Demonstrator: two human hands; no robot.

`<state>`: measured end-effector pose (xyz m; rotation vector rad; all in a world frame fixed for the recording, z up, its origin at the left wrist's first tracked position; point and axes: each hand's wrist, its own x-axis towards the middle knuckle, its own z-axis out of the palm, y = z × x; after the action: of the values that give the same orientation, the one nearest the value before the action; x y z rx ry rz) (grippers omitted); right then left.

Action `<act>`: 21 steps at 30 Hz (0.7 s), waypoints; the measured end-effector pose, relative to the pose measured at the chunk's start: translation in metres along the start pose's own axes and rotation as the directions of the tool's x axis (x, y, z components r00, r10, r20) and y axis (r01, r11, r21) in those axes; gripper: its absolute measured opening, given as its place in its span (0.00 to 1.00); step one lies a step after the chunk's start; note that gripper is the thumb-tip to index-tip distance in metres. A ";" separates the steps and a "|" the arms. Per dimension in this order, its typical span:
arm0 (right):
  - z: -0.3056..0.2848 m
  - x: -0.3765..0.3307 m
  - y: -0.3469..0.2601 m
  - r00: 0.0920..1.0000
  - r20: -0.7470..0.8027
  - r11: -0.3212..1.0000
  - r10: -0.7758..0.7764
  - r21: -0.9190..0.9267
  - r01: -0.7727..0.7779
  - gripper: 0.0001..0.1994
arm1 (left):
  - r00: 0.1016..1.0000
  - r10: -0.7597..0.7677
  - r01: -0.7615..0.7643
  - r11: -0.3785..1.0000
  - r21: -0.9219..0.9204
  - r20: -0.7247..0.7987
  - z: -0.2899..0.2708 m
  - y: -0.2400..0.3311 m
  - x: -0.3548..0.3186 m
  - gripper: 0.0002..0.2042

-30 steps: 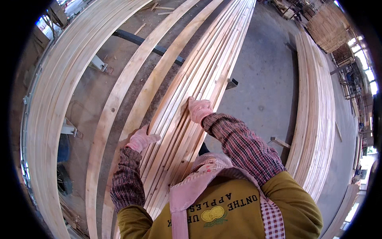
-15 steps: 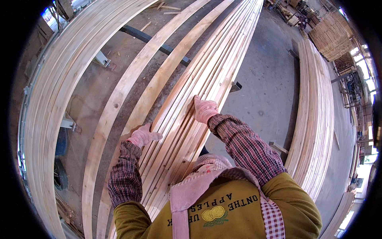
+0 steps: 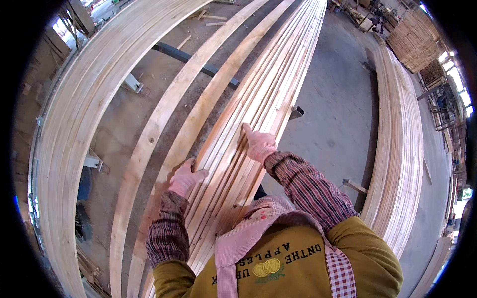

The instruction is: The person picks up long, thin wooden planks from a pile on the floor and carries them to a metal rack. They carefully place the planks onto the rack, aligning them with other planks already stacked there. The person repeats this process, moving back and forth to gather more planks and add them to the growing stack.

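Observation:
A long bundle of pale wooden strips [image 3: 278,79] runs from beneath me toward the far side, with narrow gaps between its strips. At the bundle's left edge, my gloved left hand [image 3: 185,181] is closed, its thumb on top and its other fingers hidden over the side. My right hand [image 3: 260,146], also in a pink glove, is closed over strips farther along on the right. One digit of it stretches across the upper faces; the remaining fingertips are out of sight. Just left of the bundle lies a single board [image 3: 198,111].
Another separate board [image 3: 151,136] curves past farther left. Beyond it is a broad row of planks [image 3: 74,124]. A dark metal crossbar [image 3: 179,53] passes under the boards, and a bar end [image 3: 297,112] juts out at right. Across the grey floor [image 3: 338,109] lies another lumber stack [image 3: 397,149].
The view has shifted slightly, so the boards and both hands appear a little lower and to the right. Both hands keep nearly the same places on the bundle.

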<state>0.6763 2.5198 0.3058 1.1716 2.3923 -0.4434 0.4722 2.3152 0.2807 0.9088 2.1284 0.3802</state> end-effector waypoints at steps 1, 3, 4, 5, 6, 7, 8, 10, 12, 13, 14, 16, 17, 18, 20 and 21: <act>0.005 -0.002 0.000 0.998 -0.061 1.000 -0.026 -0.014 0.025 0.38 | 0.984 0.089 -0.098 0.994 -0.049 -0.154 0.009 -0.012 -0.004 0.41; 0.016 -0.008 0.008 0.989 -0.132 0.997 -0.072 0.001 0.073 0.33 | 0.887 0.267 -0.216 0.961 0.174 -0.375 0.014 -0.027 -0.010 0.39; 0.036 -0.001 0.018 0.975 -0.191 0.993 -0.114 -0.051 0.106 0.31 | 0.796 0.388 -0.275 0.916 0.292 -0.465 0.014 -0.028 -0.007 0.38; 0.049 0.000 0.026 0.944 -0.286 0.986 -0.167 -0.056 0.157 0.25 | 0.758 0.398 -0.260 0.911 0.321 -0.517 0.008 -0.026 -0.012 0.37; 0.058 0.001 0.033 0.921 -0.336 0.979 -0.197 -0.114 0.168 0.24 | 0.713 0.409 -0.246 0.907 0.342 -0.569 0.001 -0.028 -0.022 0.35; 0.051 -0.006 0.029 0.924 -0.321 0.978 -0.207 -0.093 0.187 0.24 | 0.659 0.403 -0.144 0.896 0.419 -0.635 0.002 -0.050 -0.027 0.34; 0.045 -0.015 0.028 0.930 -0.297 0.970 -0.219 -0.169 0.174 0.25 | 0.846 0.227 -0.146 0.969 0.199 -0.483 -0.014 -0.051 -0.034 0.33; 0.054 -0.004 0.027 0.925 -0.308 0.970 -0.221 -0.167 0.177 0.27 | 0.808 0.140 0.053 0.950 0.308 -0.572 -0.002 -0.095 -0.033 0.33; 0.054 -0.004 0.025 0.947 -0.274 0.984 -0.168 -0.096 0.147 0.29 | 0.870 -0.108 0.278 0.913 0.298 -0.481 -0.018 -0.089 -0.034 0.35; 0.052 -0.003 0.027 0.949 -0.270 0.986 -0.161 -0.074 0.146 0.29 | 0.876 -0.208 0.342 0.904 0.257 -0.435 -0.024 -0.083 -0.031 0.36; 0.051 -0.006 0.028 0.952 -0.262 0.987 -0.158 -0.053 0.150 0.28 | 0.870 -0.309 0.412 0.883 0.224 -0.384 -0.029 -0.077 -0.031 0.37; 0.051 -0.006 0.029 0.953 -0.260 0.988 -0.153 -0.031 0.151 0.28 | 0.860 -0.398 0.480 0.844 0.240 -0.319 -0.036 -0.071 -0.024 0.36; 0.051 -0.006 0.025 0.952 -0.266 0.989 -0.150 -0.025 0.149 0.28 | 0.853 -0.416 0.498 0.829 0.254 -0.314 -0.037 -0.067 -0.020 0.36; 0.049 -0.006 0.024 0.951 -0.272 0.989 -0.147 -0.020 0.147 0.28 | 0.843 -0.425 0.513 0.819 0.256 -0.331 -0.038 -0.064 -0.018 0.36; 0.049 -0.006 0.020 0.960 -0.236 0.988 -0.151 -0.023 0.150 0.27 | 0.823 -0.399 0.527 0.803 0.279 -0.404 -0.033 -0.056 -0.027 0.35; 0.055 -0.006 0.023 0.955 -0.264 0.990 -0.136 -0.016 0.137 0.27 | 0.851 -0.292 0.453 0.828 0.330 -0.436 -0.029 -0.049 -0.036 0.29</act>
<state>0.7115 2.5038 0.2596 1.1318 2.7152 -0.3512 0.4430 2.2560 0.2930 0.6413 2.7426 -0.1441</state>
